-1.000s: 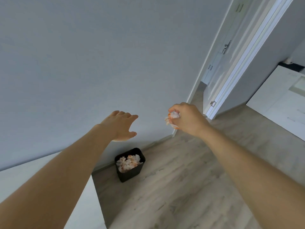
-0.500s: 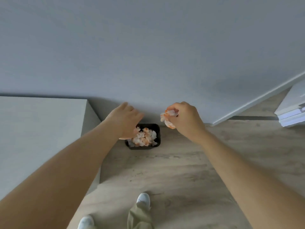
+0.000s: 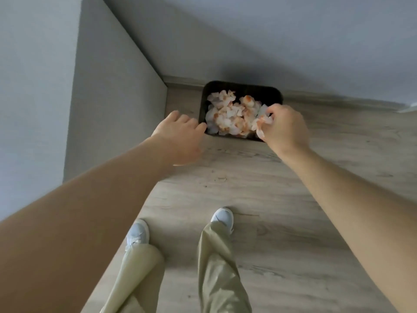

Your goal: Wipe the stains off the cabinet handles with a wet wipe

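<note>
Wipe [image 3: 261, 124] pinched in right hand [image 3: 285, 127] over black bin [image 3: 274, 93] on wood floor [image 3: 293, 222]; left hand [image 3: 180, 137] loose, empty.

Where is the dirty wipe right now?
In the head view, the dirty wipe is pinched in the right hand, just over the near right corner of the black bin full of used wipes.

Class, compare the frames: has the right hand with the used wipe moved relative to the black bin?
Yes. The right hand, pinching the stained wipe, has come from beside the black bin to over its right edge.
</note>
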Demonstrator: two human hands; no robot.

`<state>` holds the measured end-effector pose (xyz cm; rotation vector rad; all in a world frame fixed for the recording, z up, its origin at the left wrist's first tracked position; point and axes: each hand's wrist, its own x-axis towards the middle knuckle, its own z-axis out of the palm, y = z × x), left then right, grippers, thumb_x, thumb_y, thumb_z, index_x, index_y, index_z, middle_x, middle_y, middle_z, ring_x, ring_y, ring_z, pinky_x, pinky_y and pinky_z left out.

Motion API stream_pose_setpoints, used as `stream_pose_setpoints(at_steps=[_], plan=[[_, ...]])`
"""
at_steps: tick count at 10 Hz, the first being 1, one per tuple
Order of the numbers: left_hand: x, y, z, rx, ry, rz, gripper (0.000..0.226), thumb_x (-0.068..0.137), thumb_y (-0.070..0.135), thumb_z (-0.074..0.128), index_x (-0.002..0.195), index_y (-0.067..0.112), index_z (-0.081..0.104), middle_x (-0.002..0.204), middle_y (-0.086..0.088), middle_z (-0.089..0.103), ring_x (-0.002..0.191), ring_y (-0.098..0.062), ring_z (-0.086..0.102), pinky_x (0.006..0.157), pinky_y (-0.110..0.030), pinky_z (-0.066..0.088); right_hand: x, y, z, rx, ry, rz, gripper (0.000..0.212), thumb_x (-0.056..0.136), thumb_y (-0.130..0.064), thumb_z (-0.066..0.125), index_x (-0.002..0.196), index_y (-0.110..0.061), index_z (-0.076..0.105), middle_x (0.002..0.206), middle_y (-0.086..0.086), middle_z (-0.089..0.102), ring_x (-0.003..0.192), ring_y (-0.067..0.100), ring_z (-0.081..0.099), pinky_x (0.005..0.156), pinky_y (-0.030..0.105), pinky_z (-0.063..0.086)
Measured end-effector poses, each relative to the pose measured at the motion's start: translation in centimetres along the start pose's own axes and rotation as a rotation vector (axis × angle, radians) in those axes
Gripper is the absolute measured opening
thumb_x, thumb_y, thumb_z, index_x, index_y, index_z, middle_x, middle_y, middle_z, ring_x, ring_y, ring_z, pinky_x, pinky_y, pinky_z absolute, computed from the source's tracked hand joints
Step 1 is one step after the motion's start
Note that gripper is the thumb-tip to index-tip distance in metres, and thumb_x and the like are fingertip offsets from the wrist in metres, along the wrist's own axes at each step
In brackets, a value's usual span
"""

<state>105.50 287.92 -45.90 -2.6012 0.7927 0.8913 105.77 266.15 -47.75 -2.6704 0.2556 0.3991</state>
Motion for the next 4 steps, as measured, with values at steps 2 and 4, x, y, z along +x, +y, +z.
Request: stream_pose_setpoints(at_steps=[2, 4], plan=[[1.3, -0.1, 2.6, 0.022, -0.014, 0.006, 0.051, 0.096, 0.045, 0.039, 0.137, 0.016, 0.034, 0.139, -0.007, 0.044, 0.129, -0.026, 0.039, 0.111, -0.042, 0.024, 2.6, 0.7, 2.0, -0.017, 0.049, 0.011, 0.033, 0.087, -0.008, 0.058, 0.12, -0.012, 0.06, 0.113, 0.014, 0.065, 0.104, 0.034, 0.058, 0.077, 0.035, 0.048], [-0.2, -0.7, -0.3, 0.014, 0.06, -0.004, 0.053, 0.095, 0.044, 0.038, 0.141, 0.019, 0.03, 0.14, -0.003, 0.043, 0.13, -0.023, 0.038, 0.111, -0.04, 0.023, -0.1, -0.4, -0.8, -0.089, -0.084, -0.101, 0.028, 0.089, -0.009, 0.059, 0.116, -0.009, 0.061, 0.112, 0.013, 0.063, 0.1, 0.032, 0.058, 0.071, 0.032, 0.044]])
